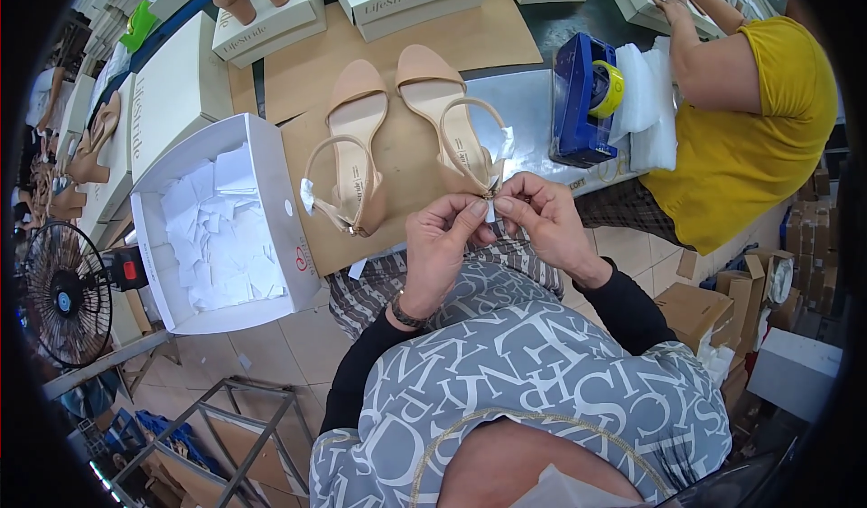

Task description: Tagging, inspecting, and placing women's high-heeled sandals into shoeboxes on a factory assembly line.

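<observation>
Two tan ankle-strap sandals lie side by side on brown cardboard (298, 156) before me. At the buckle of the right sandal (431, 93), both my hands meet, fingers pinched. My left hand (442, 242) and my right hand (545, 219) grip its strap near the buckle, where a small white paper slip pokes out below. Another piece of white wrap sits higher on that strap. The left sandal (358, 102) lies untouched, its strap looped up, with white wrap at the strap and a metal buckle by the heel.
A white box (144, 228) of paper slips stands left. Beyond are shoe boxes (271, 34) with sandals on top. A blue tape dispenser (582, 102) and white foam sheets (652, 102) lie right, beside a co-worker in a yellow shirt (759, 138). A fan (68, 291) stands far left.
</observation>
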`<state>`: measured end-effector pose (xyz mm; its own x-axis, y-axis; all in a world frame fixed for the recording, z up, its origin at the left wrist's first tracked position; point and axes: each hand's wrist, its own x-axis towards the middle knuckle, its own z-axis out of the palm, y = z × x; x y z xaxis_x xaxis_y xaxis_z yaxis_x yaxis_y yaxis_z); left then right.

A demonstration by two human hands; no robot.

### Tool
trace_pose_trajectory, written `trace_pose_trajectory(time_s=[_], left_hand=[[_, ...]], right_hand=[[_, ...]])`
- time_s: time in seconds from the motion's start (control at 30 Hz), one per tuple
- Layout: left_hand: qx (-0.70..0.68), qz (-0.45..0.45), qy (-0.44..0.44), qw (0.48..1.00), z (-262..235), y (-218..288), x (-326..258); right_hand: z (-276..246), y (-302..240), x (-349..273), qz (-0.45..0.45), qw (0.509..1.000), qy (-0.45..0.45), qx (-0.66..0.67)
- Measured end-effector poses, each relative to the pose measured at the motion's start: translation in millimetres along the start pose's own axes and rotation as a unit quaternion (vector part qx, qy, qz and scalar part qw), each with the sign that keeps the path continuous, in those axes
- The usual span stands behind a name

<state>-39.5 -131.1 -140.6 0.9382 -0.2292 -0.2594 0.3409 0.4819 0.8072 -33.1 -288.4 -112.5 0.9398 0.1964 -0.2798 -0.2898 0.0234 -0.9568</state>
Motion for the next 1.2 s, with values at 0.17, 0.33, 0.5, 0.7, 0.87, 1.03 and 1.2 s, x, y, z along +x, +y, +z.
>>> trace_pose_trajectory(time_s=[0.17, 0.33, 0.5, 0.7, 0.87, 1.03, 1.2], left_hand=[[-0.013, -0.026, 0.046, 0.999, 5.2, 1.9, -5.2], [0.031, 0.079, 0.145, 0.986, 12.3, -7.7, -4.5], [0.267, 0.302, 0.188, 0.895, 14.6, -12.1, -8.6], [0.353, 0.335, 0.178, 0.855, 17.7, -10.7, -12.5], [0.321, 0.282, 0.164, 0.889, 18.1, -9.1, -17.9], [0.111, 0.034, 0.103, 0.988, 14.5, 6.7, -12.6], [0.012, -0.033, 0.015, 0.999, 1.8, 8.0, -5.2]], right_hand=[[1.9, 5.2, 3.3, -0.003, 0.999, -0.021, 0.047], [3.8, 9.7, 5.2, 0.009, 0.994, -0.022, 0.107], [6.5, 11.4, 4.9, 0.015, 0.991, -0.029, 0.130], [8.6, 13.1, 4.0, 0.014, 0.990, -0.031, 0.135], [9.4, 13.0, 3.0, 0.007, 0.993, -0.026, 0.118], [9.7, 14.4, 2.6, -0.050, 0.998, -0.001, 0.044], [8.1, 17.4, 4.3, -0.098, 0.994, 0.012, -0.044]])
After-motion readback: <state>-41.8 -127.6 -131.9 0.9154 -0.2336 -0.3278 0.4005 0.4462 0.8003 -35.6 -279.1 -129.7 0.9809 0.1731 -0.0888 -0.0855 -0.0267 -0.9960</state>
